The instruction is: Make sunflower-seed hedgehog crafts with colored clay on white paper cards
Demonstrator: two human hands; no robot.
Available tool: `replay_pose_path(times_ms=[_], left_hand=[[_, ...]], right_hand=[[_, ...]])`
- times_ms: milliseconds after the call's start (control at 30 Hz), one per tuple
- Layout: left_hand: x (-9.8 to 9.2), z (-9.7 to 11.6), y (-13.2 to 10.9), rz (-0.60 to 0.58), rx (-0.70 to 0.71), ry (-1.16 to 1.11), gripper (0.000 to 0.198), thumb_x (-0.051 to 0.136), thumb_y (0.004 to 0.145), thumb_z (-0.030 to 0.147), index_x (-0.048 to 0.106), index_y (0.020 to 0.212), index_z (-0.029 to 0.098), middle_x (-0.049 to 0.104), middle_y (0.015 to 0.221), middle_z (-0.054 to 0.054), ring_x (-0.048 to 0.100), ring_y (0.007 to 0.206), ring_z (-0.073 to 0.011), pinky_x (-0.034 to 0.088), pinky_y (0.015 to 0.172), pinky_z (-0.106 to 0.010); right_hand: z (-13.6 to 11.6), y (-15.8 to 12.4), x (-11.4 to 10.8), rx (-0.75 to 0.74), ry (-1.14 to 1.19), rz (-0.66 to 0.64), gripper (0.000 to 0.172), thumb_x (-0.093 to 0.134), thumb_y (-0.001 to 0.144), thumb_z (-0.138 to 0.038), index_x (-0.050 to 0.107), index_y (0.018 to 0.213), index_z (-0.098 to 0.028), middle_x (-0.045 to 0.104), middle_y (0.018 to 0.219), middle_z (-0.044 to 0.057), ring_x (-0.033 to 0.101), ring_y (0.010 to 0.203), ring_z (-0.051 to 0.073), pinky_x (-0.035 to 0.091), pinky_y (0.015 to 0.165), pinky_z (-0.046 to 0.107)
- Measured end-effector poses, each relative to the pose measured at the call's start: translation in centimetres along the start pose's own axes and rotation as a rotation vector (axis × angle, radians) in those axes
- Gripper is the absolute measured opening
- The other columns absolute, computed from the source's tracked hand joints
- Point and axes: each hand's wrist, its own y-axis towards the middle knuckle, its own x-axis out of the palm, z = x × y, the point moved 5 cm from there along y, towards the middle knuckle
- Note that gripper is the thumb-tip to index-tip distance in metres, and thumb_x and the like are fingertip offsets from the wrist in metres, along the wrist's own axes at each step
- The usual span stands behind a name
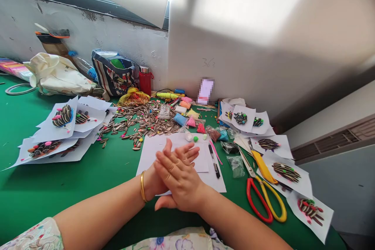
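Over the white paper (183, 164), my left hand (156, 177) and my right hand (186, 187) lie palm to palm, the right one crossing in front. Both have their fingers stretched out. Whether anything sits between the palms is hidden. Just beyond my fingertips, a white clay ball (189, 136) and a green clay ball (195, 139) rest near the sheet's far edge. A black pen (215, 164) and a thin pink tool (216, 152) lie along its right side. Behind the paper spreads a heap of striped sunflower seeds (155, 121).
Red-and-yellow-handled scissors (263, 195) and a yellow utility knife (262, 166) lie to the right. Paper cards with seed hedgehogs are stacked left (63, 125) and right (290, 174). Bags of coloured clay (180, 119), a red bottle (145, 82) and a patterned bag (115, 74) stand farther back.
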Motion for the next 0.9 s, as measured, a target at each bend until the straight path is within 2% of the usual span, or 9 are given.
replay_pose_path(times_ms=[67,200,300,400,467,533,633,767,900], left_hand=[[1.0,-0.2,-0.6,-0.137,-0.1,-0.121,0.065,0.041,0.086,0.074,0.056,0.134,0.034,0.048,0.149,-0.001,0.018,0.15,-0.0229,0.024,0.12,-0.044],[0.7,1.6,-0.9,-0.301,-0.204,-0.321,0.08,0.028,0.086,0.079,0.057,0.134,0.022,0.05,0.146,-0.013,0.035,0.143,-0.0313,0.029,0.116,-0.052],[-0.7,2.6,0.2,-0.205,-0.118,-0.402,0.071,0.036,0.086,0.077,0.063,0.126,0.025,0.052,0.146,-0.008,0.035,0.144,-0.0272,0.03,0.117,-0.045],[-0.6,1.2,0.6,-0.148,-0.128,-0.343,0.069,0.045,0.079,0.079,0.068,0.119,0.028,0.056,0.141,-0.007,0.033,0.145,-0.0291,0.03,0.116,-0.045],[0.0,0.1,0.3,-0.1,-0.11,-0.279,0.059,0.047,0.082,0.075,0.066,0.121,0.035,0.058,0.139,-0.002,0.027,0.147,-0.0264,0.029,0.116,-0.047],[0.9,-0.6,-0.4,-0.141,-0.154,-0.259,0.057,0.045,0.085,0.073,0.063,0.126,0.037,0.055,0.142,0.0,0.022,0.149,-0.0231,0.028,0.117,-0.044],[1.1,0.1,-1.0,-0.251,-0.273,-0.325,0.077,0.03,0.086,0.079,0.063,0.127,0.024,0.055,0.141,-0.012,0.034,0.144,-0.0301,0.033,0.114,-0.05],[-1.2,2.7,0.4,-0.131,-0.137,-0.466,0.074,0.03,0.089,0.075,0.063,0.127,0.02,0.053,0.144,-0.011,0.041,0.14,-0.0257,0.03,0.117,-0.042],[-0.8,1.1,0.9,-0.15,-0.176,-0.365,0.077,0.03,0.086,0.079,0.066,0.121,0.02,0.057,0.14,-0.011,0.036,0.143,-0.0292,0.029,0.116,-0.045]], right_hand=[[1.5,-0.3,-0.6,0.104,-0.053,0.03,0.092,0.042,0.088,-0.073,0.019,0.156,-0.015,0.035,0.156,0.016,0.022,0.148,0.034,0.012,0.123,0.057],[3.1,-0.7,-0.9,0.219,-0.101,0.037,0.094,0.041,0.089,-0.071,0.015,0.156,-0.009,0.03,0.157,0.021,0.021,0.148,0.034,0.012,0.12,0.06],[1.1,-0.4,0.1,0.08,-0.02,-0.022,0.099,0.044,0.085,-0.075,0.023,0.154,-0.008,0.032,0.157,0.02,0.022,0.149,0.033,0.017,0.122,0.055],[-0.8,0.0,0.5,-0.081,0.029,-0.031,0.094,0.044,0.086,-0.074,0.03,0.152,-0.009,0.035,0.156,0.016,0.02,0.149,0.031,0.018,0.122,0.052],[-0.4,0.0,0.1,-0.055,-0.001,0.005,0.092,0.043,0.087,-0.073,0.029,0.152,-0.009,0.035,0.156,0.017,0.02,0.149,0.031,0.016,0.122,0.054],[1.1,-0.3,-0.7,0.055,-0.055,0.038,0.091,0.042,0.089,-0.071,0.026,0.153,-0.008,0.033,0.156,0.019,0.02,0.149,0.033,0.013,0.122,0.057],[2.7,-0.7,-1.3,0.167,-0.099,0.036,0.09,0.042,0.091,-0.067,0.021,0.154,-0.007,0.032,0.156,0.021,0.019,0.149,0.033,0.01,0.121,0.06],[1.0,-0.4,-0.3,0.051,-0.049,-0.03,0.093,0.037,0.089,-0.074,0.023,0.154,-0.009,0.033,0.157,0.016,0.02,0.149,0.029,0.011,0.123,0.054],[-0.7,-0.1,0.5,-0.1,-0.031,-0.04,0.092,0.034,0.088,-0.076,0.029,0.152,-0.01,0.033,0.158,0.012,0.016,0.15,0.029,0.011,0.124,0.052]])
